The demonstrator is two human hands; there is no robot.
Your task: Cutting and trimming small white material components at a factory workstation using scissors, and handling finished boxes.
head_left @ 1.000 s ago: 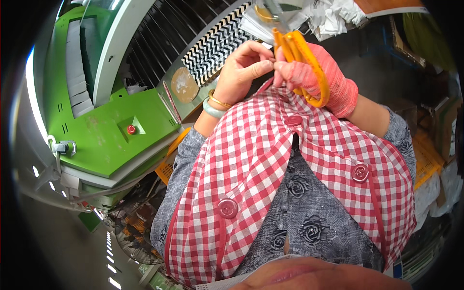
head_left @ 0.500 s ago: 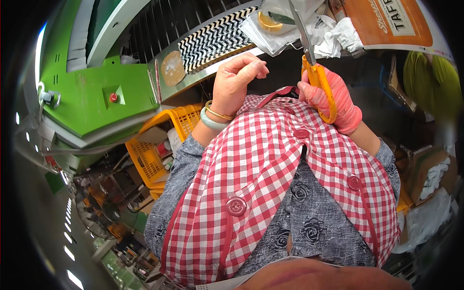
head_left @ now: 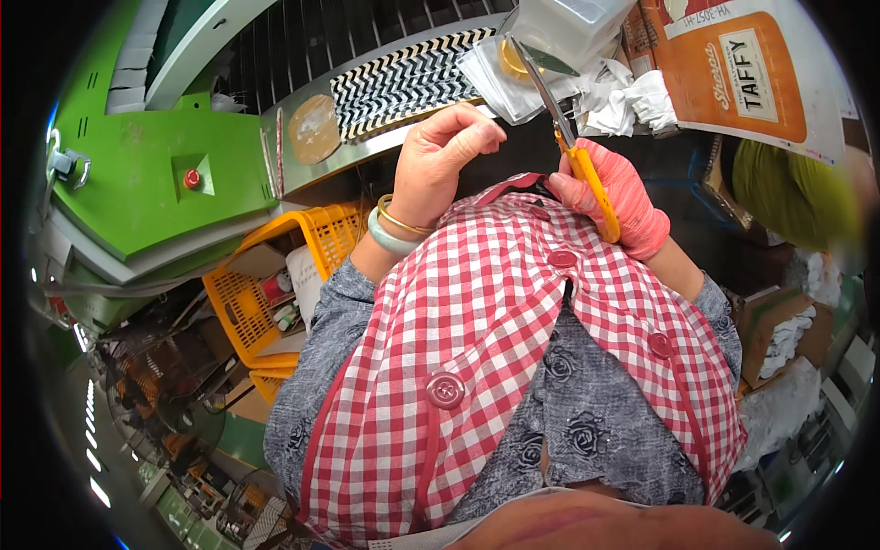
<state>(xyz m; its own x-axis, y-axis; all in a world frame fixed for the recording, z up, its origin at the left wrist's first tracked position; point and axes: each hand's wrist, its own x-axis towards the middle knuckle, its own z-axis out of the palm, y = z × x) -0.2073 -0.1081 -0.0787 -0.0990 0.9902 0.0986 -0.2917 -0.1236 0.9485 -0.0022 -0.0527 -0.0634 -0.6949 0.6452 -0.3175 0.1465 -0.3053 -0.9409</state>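
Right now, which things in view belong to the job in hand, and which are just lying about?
In use: orange-handled scissors, held in the right hand.

Apparently just lying about: yellow basket, crumpled white cloth, round tan disc, translucent container.

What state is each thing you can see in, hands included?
Left hand, loosely curled, nothing visible in it
Gloved right hand, closed around the scissors' handle
Orange-handled scissors, held, blades appear closed
Yellow crate, holding assorted items
Cardboard box, open, white material inside
Red machine button, pressed or not, cannot tell
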